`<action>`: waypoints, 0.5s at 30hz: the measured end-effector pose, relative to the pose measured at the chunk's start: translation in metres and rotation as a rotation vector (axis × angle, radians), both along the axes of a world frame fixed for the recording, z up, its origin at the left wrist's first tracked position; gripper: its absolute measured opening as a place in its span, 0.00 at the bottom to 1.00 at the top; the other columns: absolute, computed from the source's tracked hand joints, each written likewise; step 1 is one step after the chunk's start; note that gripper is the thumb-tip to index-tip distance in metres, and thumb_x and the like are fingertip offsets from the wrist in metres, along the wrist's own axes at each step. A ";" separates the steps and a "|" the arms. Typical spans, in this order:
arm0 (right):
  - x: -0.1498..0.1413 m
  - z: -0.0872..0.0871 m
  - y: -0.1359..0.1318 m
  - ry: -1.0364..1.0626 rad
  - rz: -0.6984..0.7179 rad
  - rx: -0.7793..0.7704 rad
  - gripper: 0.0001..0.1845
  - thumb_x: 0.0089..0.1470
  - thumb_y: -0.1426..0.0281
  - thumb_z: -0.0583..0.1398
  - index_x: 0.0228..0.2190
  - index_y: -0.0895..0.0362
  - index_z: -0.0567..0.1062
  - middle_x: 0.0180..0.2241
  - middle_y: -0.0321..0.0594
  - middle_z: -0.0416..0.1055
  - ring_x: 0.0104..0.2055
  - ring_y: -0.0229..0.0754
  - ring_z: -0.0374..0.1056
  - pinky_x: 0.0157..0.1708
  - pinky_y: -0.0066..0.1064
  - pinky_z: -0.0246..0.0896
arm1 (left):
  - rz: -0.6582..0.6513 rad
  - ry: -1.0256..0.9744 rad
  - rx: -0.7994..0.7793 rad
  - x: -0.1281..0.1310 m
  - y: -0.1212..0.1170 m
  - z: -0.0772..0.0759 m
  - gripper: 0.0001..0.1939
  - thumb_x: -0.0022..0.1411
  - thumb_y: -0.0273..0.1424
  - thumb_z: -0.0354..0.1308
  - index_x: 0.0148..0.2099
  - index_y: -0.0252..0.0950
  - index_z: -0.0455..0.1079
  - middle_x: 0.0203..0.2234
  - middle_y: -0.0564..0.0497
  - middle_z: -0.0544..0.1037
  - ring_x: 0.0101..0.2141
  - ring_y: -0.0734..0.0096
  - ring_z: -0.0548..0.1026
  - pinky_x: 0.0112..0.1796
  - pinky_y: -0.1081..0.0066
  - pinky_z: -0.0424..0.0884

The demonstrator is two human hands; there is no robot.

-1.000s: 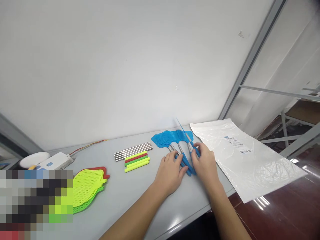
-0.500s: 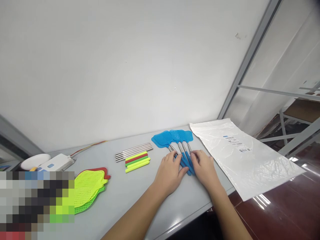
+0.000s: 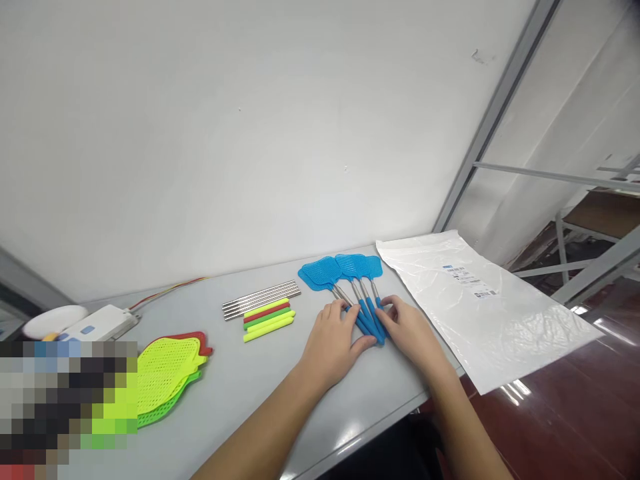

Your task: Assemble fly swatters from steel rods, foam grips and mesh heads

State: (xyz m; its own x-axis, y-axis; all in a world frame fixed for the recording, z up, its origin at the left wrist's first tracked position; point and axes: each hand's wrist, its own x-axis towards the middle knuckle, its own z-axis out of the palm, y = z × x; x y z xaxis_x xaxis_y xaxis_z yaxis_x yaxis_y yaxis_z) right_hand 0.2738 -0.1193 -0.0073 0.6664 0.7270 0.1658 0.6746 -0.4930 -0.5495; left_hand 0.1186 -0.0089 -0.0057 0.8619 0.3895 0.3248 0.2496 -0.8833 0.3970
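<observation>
Several blue fly swatters [image 3: 350, 269] lie fanned on the grey table [image 3: 280, 393], heads toward the wall, blue grips bunched together near me. My left hand [image 3: 335, 340] rests on the left side of the grips, fingers curled against them and thumb below. My right hand [image 3: 407, 330] presses against the right side of the same grips, fingers bent. Both hands squeeze the bundle of handles between them.
A clear plastic bag [image 3: 475, 300] with a label lies at the right, overhanging the table edge. Metal rods [image 3: 260, 298] and coloured handles [image 3: 267, 319] lie left of the hands. Yellow, green and red swatter heads [image 3: 167, 370] are stacked further left, near a white device [image 3: 97, 323].
One swatter that my right hand held tilted up has been laid flat with the others. Both hands have closed in on the bunched blue grips.
</observation>
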 end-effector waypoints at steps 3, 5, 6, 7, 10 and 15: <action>0.001 0.007 0.012 -0.020 0.014 -0.058 0.14 0.56 0.57 0.57 0.36 0.54 0.73 0.30 0.39 0.72 0.30 0.42 0.67 0.29 0.30 0.53 | 0.003 0.008 0.008 0.000 0.000 0.000 0.28 0.62 0.50 0.54 0.59 0.41 0.61 0.51 0.43 0.65 0.51 0.53 0.64 0.51 0.55 0.63; 0.001 0.010 0.019 -0.033 0.012 -0.096 0.14 0.56 0.58 0.56 0.32 0.55 0.73 0.32 0.43 0.72 0.31 0.43 0.67 0.29 0.30 0.52 | 0.004 0.016 0.009 0.001 0.000 0.001 0.28 0.62 0.50 0.54 0.59 0.41 0.61 0.51 0.44 0.65 0.50 0.54 0.64 0.51 0.55 0.63; 0.001 0.011 0.023 -0.039 0.012 -0.115 0.14 0.57 0.58 0.56 0.30 0.56 0.73 0.32 0.44 0.72 0.31 0.43 0.67 0.29 0.31 0.52 | 0.004 0.018 0.009 0.001 0.000 0.001 0.28 0.62 0.50 0.54 0.59 0.41 0.61 0.50 0.44 0.65 0.50 0.54 0.64 0.51 0.56 0.63; 0.002 0.012 0.026 -0.045 0.013 -0.135 0.15 0.57 0.59 0.55 0.28 0.56 0.73 0.32 0.45 0.72 0.31 0.43 0.67 0.29 0.31 0.51 | 0.003 0.021 0.009 0.001 0.000 0.001 0.28 0.62 0.49 0.55 0.60 0.41 0.61 0.50 0.44 0.66 0.50 0.54 0.64 0.51 0.56 0.63; 0.002 0.012 0.033 -0.064 0.024 -0.188 0.16 0.58 0.62 0.54 0.24 0.57 0.72 0.31 0.48 0.72 0.30 0.44 0.67 0.29 0.32 0.50 | 0.009 0.026 0.013 0.001 0.000 0.001 0.29 0.61 0.49 0.56 0.60 0.41 0.61 0.50 0.43 0.65 0.50 0.53 0.64 0.51 0.55 0.64; 0.003 0.013 0.035 -0.087 0.027 -0.217 0.17 0.61 0.64 0.51 0.29 0.60 0.72 0.34 0.52 0.72 0.34 0.46 0.69 0.31 0.33 0.52 | 0.005 0.016 0.007 0.000 0.001 0.000 0.30 0.61 0.50 0.56 0.59 0.41 0.62 0.51 0.43 0.65 0.50 0.53 0.65 0.51 0.55 0.64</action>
State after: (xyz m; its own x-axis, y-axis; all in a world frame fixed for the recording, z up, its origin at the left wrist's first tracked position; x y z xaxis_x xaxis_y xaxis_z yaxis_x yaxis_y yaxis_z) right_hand 0.2764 -0.0845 0.0060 0.6364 0.7691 0.0597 0.7290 -0.5744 -0.3723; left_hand 0.1189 -0.0082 -0.0060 0.8652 0.3915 0.3134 0.2601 -0.8847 0.3869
